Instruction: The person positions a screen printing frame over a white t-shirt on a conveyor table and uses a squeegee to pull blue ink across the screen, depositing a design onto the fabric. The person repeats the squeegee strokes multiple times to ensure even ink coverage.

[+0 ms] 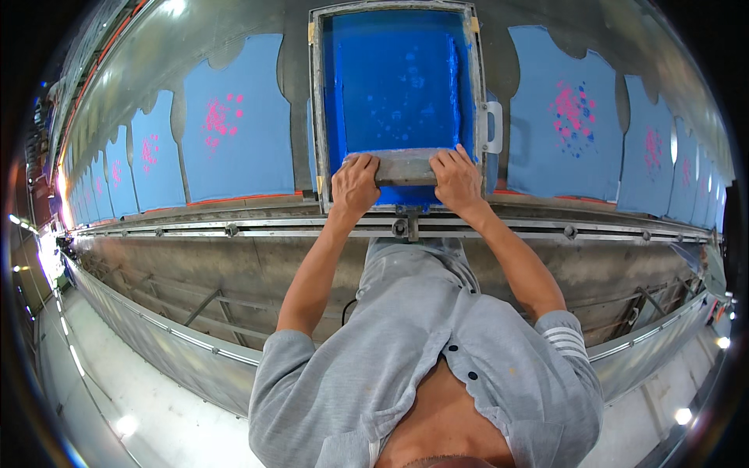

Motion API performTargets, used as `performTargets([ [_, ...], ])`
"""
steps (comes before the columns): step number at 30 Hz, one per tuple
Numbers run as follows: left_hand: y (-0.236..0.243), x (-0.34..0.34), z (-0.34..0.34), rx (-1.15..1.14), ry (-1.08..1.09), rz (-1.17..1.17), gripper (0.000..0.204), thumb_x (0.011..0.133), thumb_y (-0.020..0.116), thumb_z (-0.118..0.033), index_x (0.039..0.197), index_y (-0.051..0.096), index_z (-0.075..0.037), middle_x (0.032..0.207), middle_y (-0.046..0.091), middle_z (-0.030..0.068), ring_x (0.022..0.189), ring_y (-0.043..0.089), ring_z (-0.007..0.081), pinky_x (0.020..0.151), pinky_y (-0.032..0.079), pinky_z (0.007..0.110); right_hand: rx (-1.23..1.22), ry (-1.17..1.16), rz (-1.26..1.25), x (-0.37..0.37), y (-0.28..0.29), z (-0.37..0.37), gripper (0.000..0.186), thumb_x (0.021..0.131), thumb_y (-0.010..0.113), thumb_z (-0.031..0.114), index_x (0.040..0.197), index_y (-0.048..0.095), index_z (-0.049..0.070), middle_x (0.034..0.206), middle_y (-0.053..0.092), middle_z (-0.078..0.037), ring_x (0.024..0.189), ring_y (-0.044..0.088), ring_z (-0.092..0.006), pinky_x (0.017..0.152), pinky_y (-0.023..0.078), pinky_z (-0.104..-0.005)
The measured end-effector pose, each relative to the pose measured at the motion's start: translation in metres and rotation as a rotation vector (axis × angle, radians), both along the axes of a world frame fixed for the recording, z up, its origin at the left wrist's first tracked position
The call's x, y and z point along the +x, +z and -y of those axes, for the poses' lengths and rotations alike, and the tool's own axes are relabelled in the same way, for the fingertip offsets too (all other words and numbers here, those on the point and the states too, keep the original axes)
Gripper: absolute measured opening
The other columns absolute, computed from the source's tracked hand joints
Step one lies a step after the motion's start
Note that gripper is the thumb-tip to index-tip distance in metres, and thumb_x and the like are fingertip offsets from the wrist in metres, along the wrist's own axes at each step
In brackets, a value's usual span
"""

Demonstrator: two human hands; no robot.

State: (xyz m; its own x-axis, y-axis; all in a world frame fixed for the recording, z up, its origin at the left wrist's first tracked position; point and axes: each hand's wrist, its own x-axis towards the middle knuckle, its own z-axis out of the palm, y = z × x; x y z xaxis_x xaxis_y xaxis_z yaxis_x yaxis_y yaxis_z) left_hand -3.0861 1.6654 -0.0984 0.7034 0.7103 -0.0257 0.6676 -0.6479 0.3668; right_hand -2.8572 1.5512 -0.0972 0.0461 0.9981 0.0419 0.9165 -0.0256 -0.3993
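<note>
Fingers bent, mostly bunched, our left hand and right hand clasp the grey squeegee near its ends.

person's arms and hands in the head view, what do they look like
The left grip and right grip are ungloved hands. Both forearms are uncovered, with no watch or band visible. Short grey sleeves cover the upper arms: the left sleeve looks plain, while the right sleeve has white stripes near its hem.
</note>
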Motion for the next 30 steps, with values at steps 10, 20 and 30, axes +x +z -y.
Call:
performTargets([
  [10,0.034,0.087,-0.165,-0.05,-0.05,-0.142,0.02,0.075,0.069,-0.012,0.09,0.082,-0.012,0.082,0.074,0.0182,0.08,0.073,0.0382,0.073,0.058,0.049,0.004,0.021,0.065,0.089,0.015,-0.147,0.013,0.076,0.061,0.005,0.084,0.071,0.007,0.086,0.069,-0.012,0.085,0.068,-0.0338,0.091,0.048,-0.0496],
  [20,-0.012,0.125,-0.233,0.065,-0.073,-0.034,0.025,0.073,0.072,-0.014,0.096,0.081,-0.014,0.092,0.075,0.0133,0.089,0.074,0.0357,0.073,0.058,0.048,0.064,0.055,0.074,0.134,-0.02,-0.221,0.018,0.075,0.063,0.001,0.091,0.072,0.005,0.092,0.069,-0.014,0.094,0.069,-0.0346,0.114,0.044,-0.0532],
  [30,-0.002,0.009,-0.02,-0.004,-0.018,0.077,0.035,0.068,0.069,0.003,0.1,0.076,-0.008,0.104,0.076,0.0082,0.1,0.074,0.0288,0.076,0.06,0.04,-0.105,0.02,-0.058,0.008,0.009,-0.015,0.024,0.073,0.069,-0.001,0.096,0.068,0.003,0.096,0.064,-0.012,0.099,0.065,-0.0307,0.118,0.04,-0.0522],
])
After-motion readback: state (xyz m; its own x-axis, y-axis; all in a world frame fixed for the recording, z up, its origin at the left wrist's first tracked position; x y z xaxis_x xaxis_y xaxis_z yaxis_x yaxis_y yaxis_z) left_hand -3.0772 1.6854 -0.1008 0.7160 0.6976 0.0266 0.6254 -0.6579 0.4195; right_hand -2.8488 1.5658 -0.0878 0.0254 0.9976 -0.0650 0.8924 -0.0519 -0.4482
